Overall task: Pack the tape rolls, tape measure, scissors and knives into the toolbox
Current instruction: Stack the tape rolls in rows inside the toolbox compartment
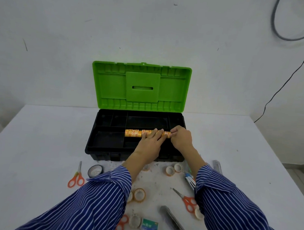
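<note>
Toolbox [110, 140]: I see it open on the counter [39, 143], green lid [140, 85] raised against the wall, black tray divided into compartments.
Tape stack [137, 133]: orange-printed rolls lined up end to end as one tube, lying in the tray along a middle divider, long axis running left to right.
Left hand [150, 141]: fingers laid fairly straight over the top of the stack near its middle, pressing rather than gripping.
Right hand [181, 138]: fingertips pinch the stack's right end.
Key relation: the stack lies directly under both hands and crosswise to the forearms; its left end stands free, so I judge any settling push would go down into the long compartment.
Step in hand: seating the tape stack, as I judge it.
Loose tape [139, 194]: several rolls on the counter near me, between the sleeves.
Black tape [95, 171]: on the counter left of the left forearm.
Scissors [76, 178]: one pair to the left; another pair [187, 199] lies by the right sleeve.
Knife [175, 223]: near edge, blade end pointing away; right hand nearer.
Tape measure: I cannot identify it.
Progress: early; most items unpacked.
</note>
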